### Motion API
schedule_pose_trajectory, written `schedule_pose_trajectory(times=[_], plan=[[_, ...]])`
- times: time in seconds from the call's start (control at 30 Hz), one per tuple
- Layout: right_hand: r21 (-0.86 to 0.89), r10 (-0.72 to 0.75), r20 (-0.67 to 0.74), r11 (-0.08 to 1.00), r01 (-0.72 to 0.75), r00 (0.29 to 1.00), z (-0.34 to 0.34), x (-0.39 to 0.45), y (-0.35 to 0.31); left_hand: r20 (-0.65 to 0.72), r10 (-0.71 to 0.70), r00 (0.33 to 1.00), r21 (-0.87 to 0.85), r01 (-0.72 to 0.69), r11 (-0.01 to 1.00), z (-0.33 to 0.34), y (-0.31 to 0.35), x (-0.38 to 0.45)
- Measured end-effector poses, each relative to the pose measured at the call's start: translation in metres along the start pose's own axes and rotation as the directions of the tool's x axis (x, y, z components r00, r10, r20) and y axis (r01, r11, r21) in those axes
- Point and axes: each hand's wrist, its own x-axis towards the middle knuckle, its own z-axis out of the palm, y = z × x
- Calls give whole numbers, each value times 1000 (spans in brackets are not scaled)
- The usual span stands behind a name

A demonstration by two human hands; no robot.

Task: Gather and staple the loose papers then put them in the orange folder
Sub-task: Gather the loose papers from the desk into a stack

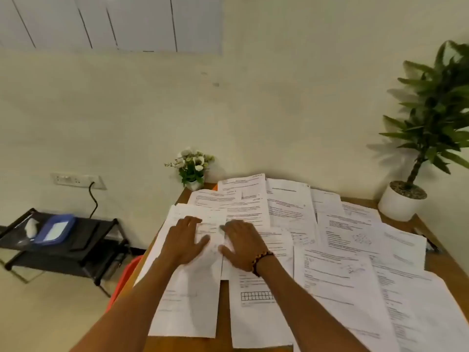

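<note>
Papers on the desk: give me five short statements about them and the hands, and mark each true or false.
1. Both hands, left hand and right hand, lie flat on the papers. True.
2. The papers are gathered in one neat stack. False: they lie spread over the wooden desk.
3. A beaded bracelet is on the right wrist. True.
4. The right hand holds a stapler. False: it holds nothing.
5. The large potted plant stands at the desk's far left corner. False: far right.
</note>
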Motion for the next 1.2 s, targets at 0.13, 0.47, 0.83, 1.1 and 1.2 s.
schedule_pose_trajectory(times=[0.13, 0.47, 0.83, 1.1, 1.2], plan=[[-5, -159, 133, 987, 161, 978, 37, -12, -36, 148, -24, 989, 78, 12, 997, 27, -24, -27], [-68, 132, 106, 990, -125, 986, 36, 38, -7, 81, 39, 996, 116, -48, 992, 32, -33, -15], [-128, 173, 14, 977, -170, 985, 35, 47, 14, 187, 252, 949, 67, -268, 961, 44, -19, 23], [26, 740, -7, 672, -740, 672, 16, 44, 61, 113, 347, 931, -44, -344, 938, 51, 15, 47], [60, 710, -5, 703, -708, 704, 20, 40, 69, 147, 385, 911, -29, -385, 923, 55, 29, 54]])
